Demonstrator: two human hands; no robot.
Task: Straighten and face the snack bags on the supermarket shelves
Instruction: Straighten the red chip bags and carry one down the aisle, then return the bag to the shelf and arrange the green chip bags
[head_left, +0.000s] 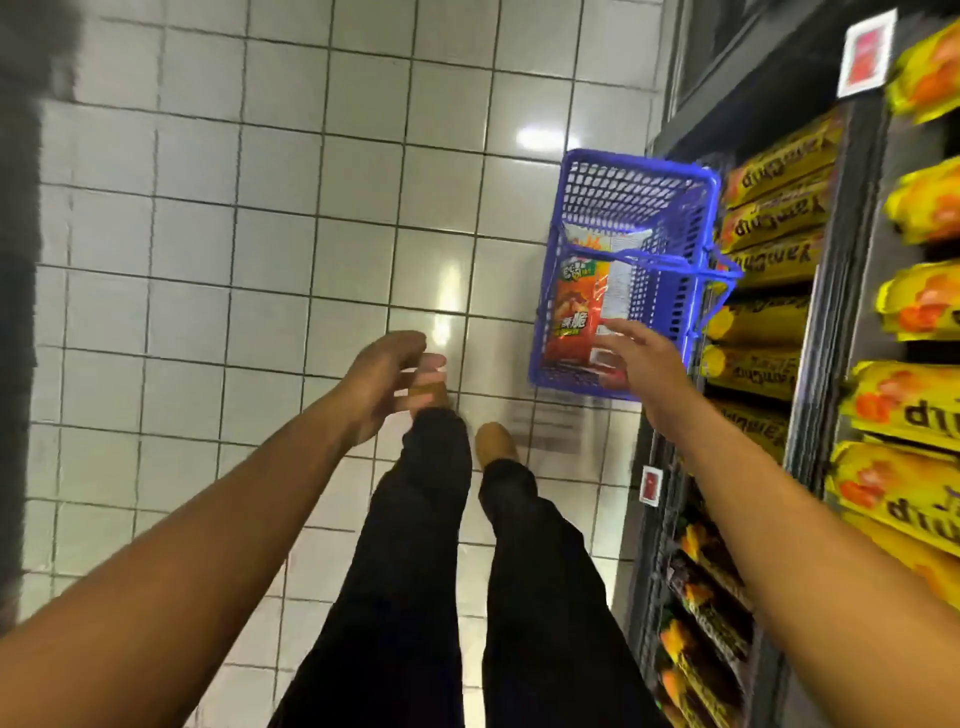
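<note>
The right hand reaches out over the near end of a blue plastic basket that sits on the white tiled floor. Its fingers are stretched out and slightly spread, holding nothing. Just beyond and under the fingertips lie snack bags in the basket: an orange-red bag to the left of the fingers, and a bag turned back-side up, white with small print, directly ahead of them. Whether the fingertips touch this bag cannot be told. The basket's handle arches across just past the fingers.

The left hand hovers well to the left of the basket, over the floor, fingers loosely curved and apart, gripping nothing.

To the right of the right hand's fingers stand the dark shelves, packed with rows of yellow snack bags on several levels; darker bags fill the lowest level, back near the right forearm. Below both hands are 2 legs in black trousers and tan shoes.
</note>
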